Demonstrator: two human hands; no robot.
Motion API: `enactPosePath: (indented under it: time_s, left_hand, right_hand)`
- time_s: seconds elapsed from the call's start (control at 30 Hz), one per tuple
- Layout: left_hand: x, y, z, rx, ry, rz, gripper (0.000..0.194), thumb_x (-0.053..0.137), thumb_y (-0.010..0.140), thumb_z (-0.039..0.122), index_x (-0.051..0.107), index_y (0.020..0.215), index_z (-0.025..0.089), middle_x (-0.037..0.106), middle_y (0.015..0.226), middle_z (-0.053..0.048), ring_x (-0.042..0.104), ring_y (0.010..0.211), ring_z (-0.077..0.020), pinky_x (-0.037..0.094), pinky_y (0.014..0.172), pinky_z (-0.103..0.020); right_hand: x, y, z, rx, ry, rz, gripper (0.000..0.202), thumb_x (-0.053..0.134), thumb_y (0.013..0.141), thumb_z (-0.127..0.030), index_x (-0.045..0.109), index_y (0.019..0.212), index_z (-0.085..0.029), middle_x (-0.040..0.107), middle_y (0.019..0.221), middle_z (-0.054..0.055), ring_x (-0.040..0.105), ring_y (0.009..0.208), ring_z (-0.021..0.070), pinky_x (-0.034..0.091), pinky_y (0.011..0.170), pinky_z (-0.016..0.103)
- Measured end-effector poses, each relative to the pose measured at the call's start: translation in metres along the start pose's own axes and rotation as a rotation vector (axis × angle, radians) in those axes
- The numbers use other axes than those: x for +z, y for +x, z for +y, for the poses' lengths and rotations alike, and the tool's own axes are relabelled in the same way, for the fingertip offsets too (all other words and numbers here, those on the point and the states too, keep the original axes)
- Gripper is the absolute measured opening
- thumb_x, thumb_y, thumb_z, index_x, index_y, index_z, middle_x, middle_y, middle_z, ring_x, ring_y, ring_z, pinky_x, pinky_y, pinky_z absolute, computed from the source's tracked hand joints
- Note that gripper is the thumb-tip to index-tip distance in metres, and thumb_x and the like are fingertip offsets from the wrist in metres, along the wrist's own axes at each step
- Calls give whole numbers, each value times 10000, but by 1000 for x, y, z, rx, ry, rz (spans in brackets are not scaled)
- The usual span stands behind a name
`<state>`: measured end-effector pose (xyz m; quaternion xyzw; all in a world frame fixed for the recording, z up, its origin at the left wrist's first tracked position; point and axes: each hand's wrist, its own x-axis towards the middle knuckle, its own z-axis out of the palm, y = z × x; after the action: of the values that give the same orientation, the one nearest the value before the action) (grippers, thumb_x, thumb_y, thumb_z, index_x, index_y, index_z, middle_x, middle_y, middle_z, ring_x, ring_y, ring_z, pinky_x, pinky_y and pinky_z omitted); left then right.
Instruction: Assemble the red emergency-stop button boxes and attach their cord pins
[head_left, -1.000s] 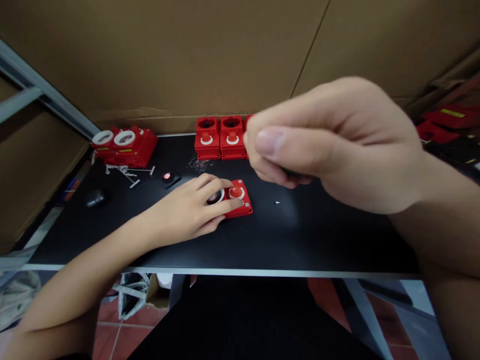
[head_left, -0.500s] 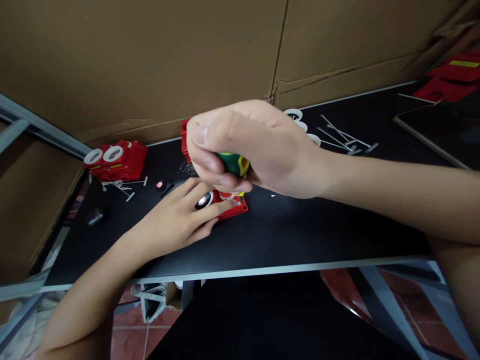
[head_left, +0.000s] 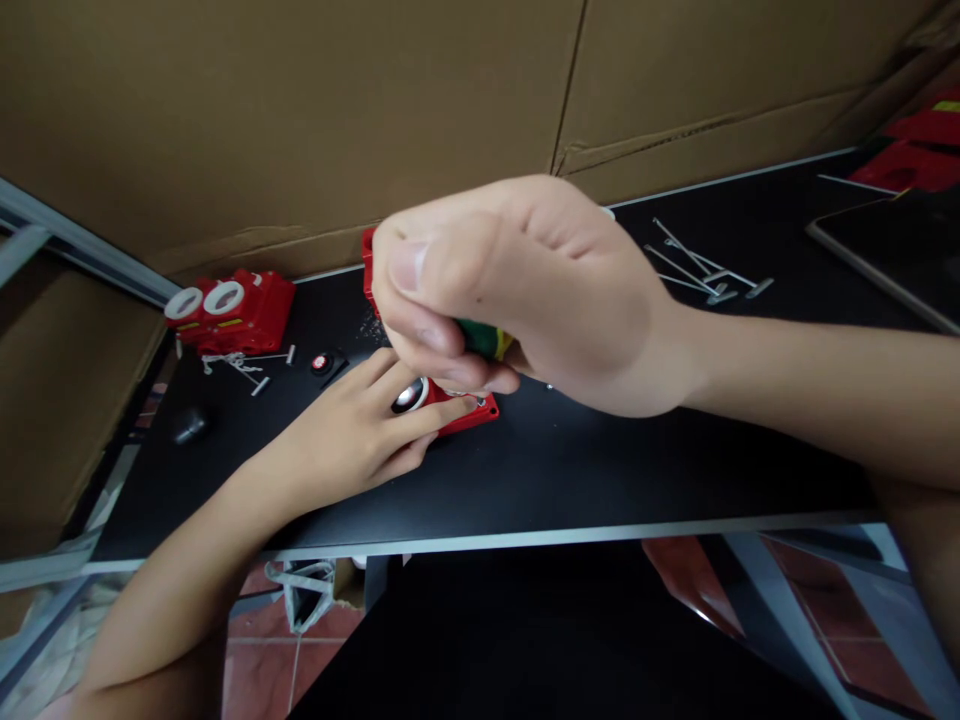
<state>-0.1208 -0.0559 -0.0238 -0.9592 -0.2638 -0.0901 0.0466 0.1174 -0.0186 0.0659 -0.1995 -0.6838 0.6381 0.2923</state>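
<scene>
Head camera looked down on a wall of brown cardboard (head_left: 300, 110) that filled the upper half of the frame, with the black counter (head_left: 600, 480) running below it from left to right. At centre frame the right hand (head_left: 525, 290) was the largest thing on view, its grip clenched around a green-and-yellow tool handle (head_left: 484, 338), most likely a screwdriver held upright so its tip, hidden under the fingers, could bear down on the piece below. Lower left of it, the left hand (head_left: 352, 435) lay flat on the counter, fingers pressed on a red switch housing (head_left: 469, 412), apparently to keep it from turning; its grip was spread, pinning rather than enclosing. A round dark, shiny part (head_left: 409, 396) of the housing showed between the fingers. At upper left sat a cluster of red housings with white rings (head_left: 229, 310), with loose metal screws (head_left: 244, 365) just beside it. More long metal pins (head_left: 705, 275) lay at upper right, well apart from the hands. A small black-and-red button part (head_left: 322, 363) rested near the left fingertips.
</scene>
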Motion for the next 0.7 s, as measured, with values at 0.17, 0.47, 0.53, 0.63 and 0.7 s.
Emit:
enactPosePath:
  time_s: [0.17, 0.47, 0.53, 0.63, 0.7]
  left_hand:
    - [0, -2, 0, -9, -15, -4, 555, 669, 1118, 138, 638, 1662, 242, 695, 1569, -231, 725, 1366, -406, 669, 1150, -617]
    - [0, -2, 0, 3, 0, 4, 492, 639, 1155, 147, 613, 1641, 226, 662, 1608, -216, 676, 1461, -395, 630, 1233, -605]
    - [0, -2, 0, 2, -4, 14, 499, 630, 1164, 155, 592, 1655, 230, 659, 1613, -215, 683, 1453, -388, 635, 1229, -601]
    - [1, -1, 0, 1, -19, 22, 531, 619, 1179, 181, 547, 1702, 239, 666, 1604, -217, 672, 1483, -405, 641, 1223, -621]
    - [1, 0, 0, 6, -23, 25, 534, 610, 1186, 185, 537, 1712, 235, 662, 1607, -221, 655, 1518, -420, 644, 1222, -625]
  right_hand:
    - [-1, 1, 2, 7, -9, -9, 834, 681, 1062, -744, 324, 581, -163, 333, 558, -33, 298, 522, 14, 274, 505, 208]
    - [-5, 4, 4, 2, -45, -6, 801, 604, 1108, -738, 352, 610, -163, 371, 577, -29, 326, 521, 12, 277, 493, 200]
    - [-8, 3, 7, -27, -32, -26, 787, 600, 1098, -767, 365, 642, -170, 364, 600, -32, 344, 540, 16, 286, 503, 198]
    - [-14, 0, 12, -95, -25, -82, 765, 620, 1075, -794, 387, 694, -173, 401, 655, -28, 376, 587, 14, 309, 530, 189]
    - [-16, -2, 13, -121, -47, -116, 743, 636, 1072, -781, 402, 722, -169, 435, 685, -18, 391, 620, 16, 315, 537, 188]
